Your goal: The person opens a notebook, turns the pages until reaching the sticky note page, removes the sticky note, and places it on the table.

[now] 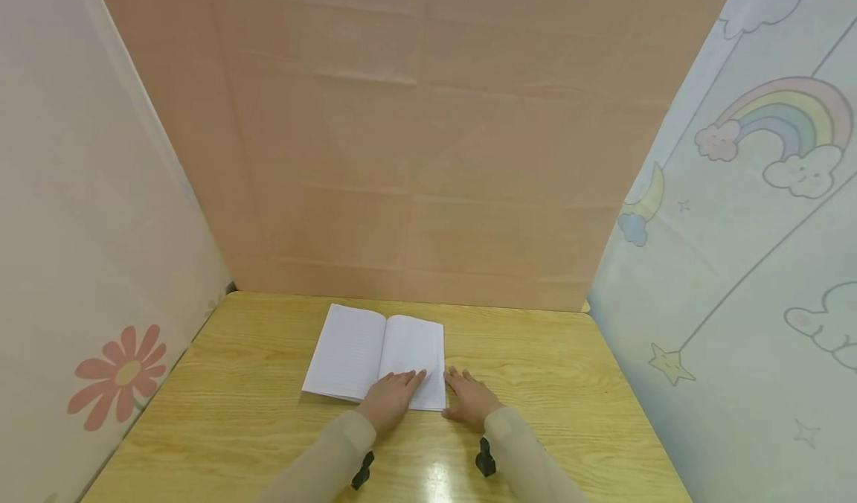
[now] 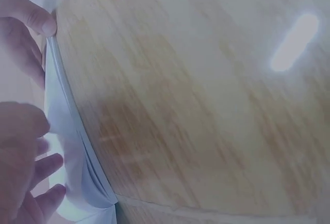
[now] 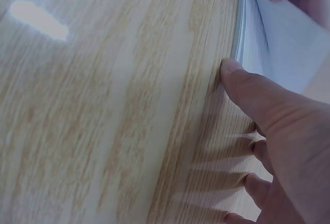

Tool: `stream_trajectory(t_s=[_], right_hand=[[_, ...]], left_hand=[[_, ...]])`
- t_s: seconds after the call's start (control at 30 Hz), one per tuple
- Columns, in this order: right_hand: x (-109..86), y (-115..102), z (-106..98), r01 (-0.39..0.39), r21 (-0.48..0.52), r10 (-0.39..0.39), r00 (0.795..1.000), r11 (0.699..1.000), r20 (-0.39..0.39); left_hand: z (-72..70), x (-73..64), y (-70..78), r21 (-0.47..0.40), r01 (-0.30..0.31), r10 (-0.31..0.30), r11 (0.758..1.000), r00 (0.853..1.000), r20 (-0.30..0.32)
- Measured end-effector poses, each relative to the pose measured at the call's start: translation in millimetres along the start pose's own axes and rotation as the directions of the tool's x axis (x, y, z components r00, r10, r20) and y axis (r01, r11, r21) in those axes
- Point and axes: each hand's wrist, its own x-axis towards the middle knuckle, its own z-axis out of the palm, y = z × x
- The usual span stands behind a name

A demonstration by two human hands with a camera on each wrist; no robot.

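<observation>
An open notebook (image 1: 344, 350) with ruled white pages lies on the wooden table. My left hand (image 1: 390, 399) rests across the lower part of its right page, fingers extended toward the far side. Beside the notebook's right edge, my right hand (image 1: 472, 399) lies with its fingers spread and its fingertips right at that edge. In the right wrist view, the thumb of the right hand (image 3: 289, 126) touches the near corner of the page stack (image 3: 250, 28). The left wrist view shows the left hand (image 2: 23, 162) over the notebook (image 2: 59, 105), whose pages bulge near the spine.
The wooden table (image 1: 535, 354) extends on both sides of the notebook. A tan sheet (image 1: 415, 153) hangs behind it. Patterned white walls (image 1: 736, 265) flank the table. Dark straps (image 1: 485, 458) show at both wrists, and a light reflects near the front.
</observation>
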Motion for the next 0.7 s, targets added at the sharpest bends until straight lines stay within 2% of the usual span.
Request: stream_trajectory(t_s=[0.07, 0.13, 0.2, 0.27, 0.33, 0.43, 0.53, 0.6, 0.7], right_hand=[[-0.9, -0.8, -1.5, 0.002, 0.005, -0.002, 1.0, 1.0, 0.002], [-1.6, -1.7, -2.9, 0.003, 0.009, -0.003, 1.0, 1.0, 0.004], [-1.9, -2.1, -3.5, 0.006, 0.012, -0.006, 1.0, 1.0, 0.004], [-1.8, -2.3, -3.1, 0.001, 0.012, -0.001, 1.0, 1.0, 0.004], [-1.5, -2.0, -1.9, -0.004, 0.01, 0.004, 1.0, 1.0, 0.003], [-0.1, -1.1, 0.0, -0.009, 0.005, 0.009, 1.0, 1.0, -0.002], [1.3, -0.1, 1.2, -0.006, 0.002, 0.006, 1.0, 1.0, -0.009], [1.7, 0.3, 1.4, -0.003, 0.0, 0.003, 1.0, 1.0, -0.009], [1.1, -0.1, 1.3, -0.001, -0.001, 0.001, 1.0, 1.0, -0.006]], left_hand=[[0.0, 0.1, 0.7, -0.044, 0.008, -0.009, 0.999, 0.999, -0.031], [0.9, 0.2, 1.1, -0.067, -0.009, 0.003, 0.998, 0.996, -0.094], [2.1, 0.8, 0.9, -0.059, -0.039, 0.028, 0.997, 0.985, -0.17], [2.9, 1.5, 0.1, 0.008, -0.071, 0.071, 0.997, 0.97, -0.234], [2.6, 2.1, -0.9, 0.097, -0.092, 0.114, 0.991, 0.958, -0.265], [0.0, 2.0, -2.2, 0.247, -0.114, 0.181, 0.962, 0.945, -0.271], [-3.4, 0.8, -2.7, 0.356, -0.114, 0.211, 0.928, 0.946, -0.248], [-5.1, -0.4, -2.7, 0.39, -0.105, 0.204, 0.915, 0.954, -0.221], [-5.9, -2.2, -2.4, 0.389, -0.092, 0.175, 0.917, 0.967, -0.184]])
